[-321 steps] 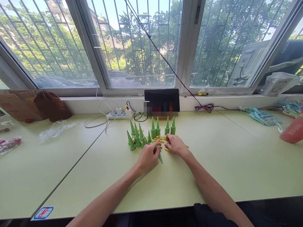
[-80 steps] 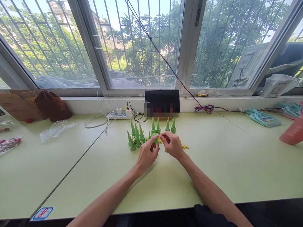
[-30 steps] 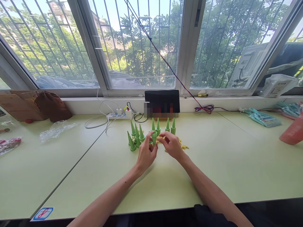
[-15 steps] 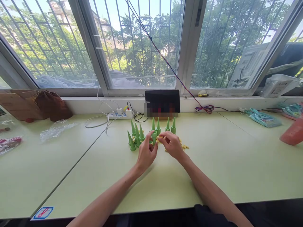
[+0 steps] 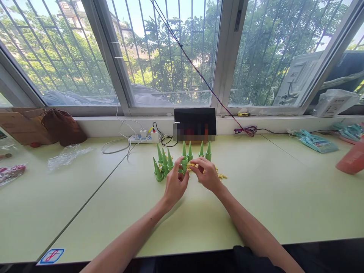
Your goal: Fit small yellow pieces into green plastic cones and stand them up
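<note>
Between the fingers and thumb of my left hand (image 5: 175,182) is a green plastic cone (image 5: 184,165), its wide open end up and its tip down. My right hand (image 5: 209,175) is just to the right, thumb and forefinger pinched on a small yellow piece (image 5: 192,164) beside the cone's rim. Several green cones (image 5: 165,165) stand tip up on the table left of my left hand. More green cones (image 5: 190,151) stand behind my hands. Small yellow pieces (image 5: 222,176) lie scattered around and partly behind my right hand.
A black tablet (image 5: 195,122) leans at the window wall behind the cones. Left of it lie a power strip (image 5: 144,139) and white cables. Clear plastic wrap (image 5: 68,156) and a brown bag (image 5: 64,127) are at the left. A red cup (image 5: 351,161) lies far right.
The cone in my left hand has shifted very slightly left. My right hand stays close to its rim, and the yellow piece at its fingertips shows more clearly.
</note>
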`<control>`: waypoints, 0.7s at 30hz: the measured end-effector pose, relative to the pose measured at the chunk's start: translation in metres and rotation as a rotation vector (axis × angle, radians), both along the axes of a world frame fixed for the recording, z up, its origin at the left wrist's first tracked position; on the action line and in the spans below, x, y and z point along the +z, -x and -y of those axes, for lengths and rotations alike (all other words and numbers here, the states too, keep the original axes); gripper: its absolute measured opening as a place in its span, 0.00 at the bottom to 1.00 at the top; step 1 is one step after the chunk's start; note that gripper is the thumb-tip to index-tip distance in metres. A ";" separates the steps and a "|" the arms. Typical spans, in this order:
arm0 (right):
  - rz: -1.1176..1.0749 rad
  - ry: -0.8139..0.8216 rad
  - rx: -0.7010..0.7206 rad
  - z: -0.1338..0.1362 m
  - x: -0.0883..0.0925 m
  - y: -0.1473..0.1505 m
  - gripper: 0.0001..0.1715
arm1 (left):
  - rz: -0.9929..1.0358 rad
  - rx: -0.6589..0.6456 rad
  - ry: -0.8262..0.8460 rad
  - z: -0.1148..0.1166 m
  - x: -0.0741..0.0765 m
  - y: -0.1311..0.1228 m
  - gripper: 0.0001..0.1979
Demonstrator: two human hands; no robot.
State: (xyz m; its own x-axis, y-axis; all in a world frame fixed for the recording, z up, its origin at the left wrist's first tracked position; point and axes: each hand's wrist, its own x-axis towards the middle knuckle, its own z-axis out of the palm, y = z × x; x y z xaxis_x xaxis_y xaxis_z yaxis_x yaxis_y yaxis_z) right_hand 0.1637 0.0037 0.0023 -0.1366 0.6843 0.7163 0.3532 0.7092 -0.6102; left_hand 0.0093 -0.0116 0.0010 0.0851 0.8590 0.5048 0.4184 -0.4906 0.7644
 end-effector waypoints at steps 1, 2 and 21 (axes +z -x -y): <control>0.000 -0.001 -0.007 0.000 0.000 0.000 0.09 | 0.002 0.000 0.000 0.000 0.000 0.000 0.23; 0.000 -0.002 -0.015 0.000 0.000 0.000 0.09 | 0.004 0.000 0.000 0.000 0.000 0.000 0.23; 0.022 0.027 -0.043 0.000 0.001 0.000 0.12 | 0.016 -0.033 -0.030 0.002 0.002 0.000 0.21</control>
State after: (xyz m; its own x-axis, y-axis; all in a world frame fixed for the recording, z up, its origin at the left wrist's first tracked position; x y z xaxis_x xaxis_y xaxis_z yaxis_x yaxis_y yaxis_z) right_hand 0.1632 0.0033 0.0033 -0.1217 0.7087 0.6950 0.3966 0.6766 -0.6204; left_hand 0.0097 -0.0132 0.0027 0.1047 0.8405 0.5317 0.3895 -0.5265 0.7557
